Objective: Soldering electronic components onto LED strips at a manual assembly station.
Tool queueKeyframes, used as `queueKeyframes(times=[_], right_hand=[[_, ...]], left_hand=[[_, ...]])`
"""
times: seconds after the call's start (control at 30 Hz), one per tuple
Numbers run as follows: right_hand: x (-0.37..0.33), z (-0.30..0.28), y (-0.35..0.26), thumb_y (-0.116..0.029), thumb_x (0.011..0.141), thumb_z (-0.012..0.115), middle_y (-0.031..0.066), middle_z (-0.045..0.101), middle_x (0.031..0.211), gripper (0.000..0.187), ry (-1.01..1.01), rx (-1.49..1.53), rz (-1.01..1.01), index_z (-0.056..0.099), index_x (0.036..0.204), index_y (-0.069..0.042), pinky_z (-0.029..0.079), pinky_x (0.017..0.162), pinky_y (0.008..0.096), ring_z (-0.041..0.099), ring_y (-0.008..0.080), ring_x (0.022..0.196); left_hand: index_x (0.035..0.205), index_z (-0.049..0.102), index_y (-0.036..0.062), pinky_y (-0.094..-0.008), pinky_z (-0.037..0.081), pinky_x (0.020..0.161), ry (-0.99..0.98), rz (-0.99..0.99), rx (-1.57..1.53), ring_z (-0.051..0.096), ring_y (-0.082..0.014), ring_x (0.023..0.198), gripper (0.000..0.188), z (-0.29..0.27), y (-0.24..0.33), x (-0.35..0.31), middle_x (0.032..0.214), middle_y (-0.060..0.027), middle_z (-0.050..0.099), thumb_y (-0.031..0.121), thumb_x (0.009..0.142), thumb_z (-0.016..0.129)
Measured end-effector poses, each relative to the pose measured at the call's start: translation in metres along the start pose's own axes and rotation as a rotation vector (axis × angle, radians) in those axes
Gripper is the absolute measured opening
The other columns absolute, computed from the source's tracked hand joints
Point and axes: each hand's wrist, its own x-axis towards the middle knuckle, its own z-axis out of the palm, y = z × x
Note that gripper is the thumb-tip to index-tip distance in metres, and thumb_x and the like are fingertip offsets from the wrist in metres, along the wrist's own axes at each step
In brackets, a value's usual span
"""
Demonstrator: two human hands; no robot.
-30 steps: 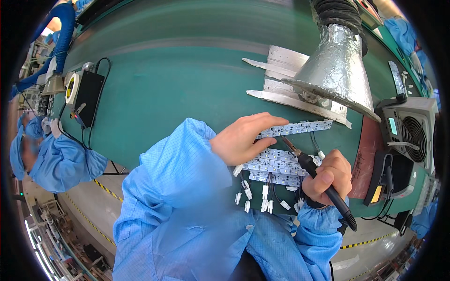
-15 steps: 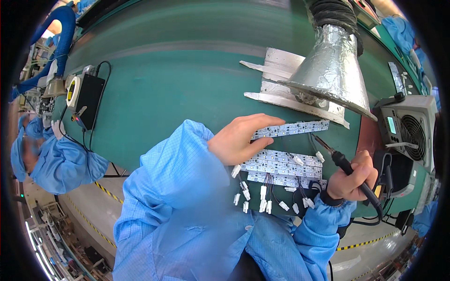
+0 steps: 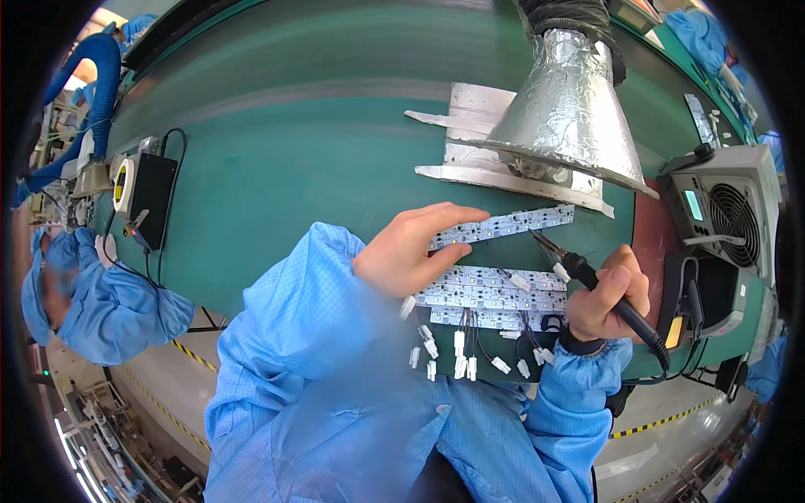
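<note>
My left hand grips the left end of a narrow white LED circuit board between thumb and fingers. The board slants up to the right. Closed in my right hand is a black-handled soldering iron. Its tip is at the board's lower edge, right of the middle; whether it touches I cannot tell. Thin wires with white plugs hang below this board. Nearer to me lie several similar LED boards in overlapping rows, with wires and white connectors trailing toward the table's front edge.
A foil-covered fume hood hangs beyond the board, over a white metal bracket. At right stand a grey unit with a fan and a black iron holder. A black box is far left, near a co-worker in blue.
The whole view has shifted slightly. The iron's tip has moved left along the board's lower edge, and the board slants a little more. Both hands keep their hold.
</note>
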Motion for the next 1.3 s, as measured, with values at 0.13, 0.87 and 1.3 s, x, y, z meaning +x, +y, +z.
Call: queueKeyframes(times=[0.13, 0.87, 1.3], right_hand=[[-0.001, 0.001, 0.0, -0.008, 0.093, 0.049, 0.0051, 0.038, 0.053, 0.031, 0.015, -0.004, 0.008, 0.037, 0.065, -0.002, 0.021, 0.044, 0.0288, 0.031, 0.011, 0.048], [0.014, -0.018, 0.017, -0.009, 0.095, 0.052, 0.0045, 0.042, 0.056, 0.034, 0.346, -0.06, 0.127, 0.043, 0.063, -0.001, 0.029, 0.048, 0.0269, 0.039, 0.0113, 0.052], [0.011, -0.022, 0.025, -0.014, 0.096, 0.057, 0.0019, 0.048, 0.06, 0.036, 0.243, -0.121, 0.214, 0.045, 0.064, -0.002, 0.031, 0.053, 0.0234, 0.041, 0.0076, 0.057]], left_hand=[[0.126, 0.059, -0.0018, -0.0379, 0.05, 0.091, -0.008, -0.024, -0.004, 0.064, -0.0333, 0.104, 0.039, -0.001, 0.002, 0.001, 0.114, -0.0202, 0.065, 0.002, 0.088, 0.064], [0.125, 0.06, -0.0024, -0.0378, 0.049, 0.095, 0.004, -0.038, 0.004, 0.063, -0.0334, 0.111, 0.037, 0.0, 0.003, 0.001, 0.119, -0.0208, 0.064, 0.003, 0.088, 0.064], [0.124, 0.061, -0.0019, -0.0364, 0.048, 0.095, 0.004, -0.099, 0.045, 0.064, -0.0307, 0.11, 0.037, 0.002, 0.006, 0.002, 0.118, -0.0196, 0.065, 0.001, 0.087, 0.064]])
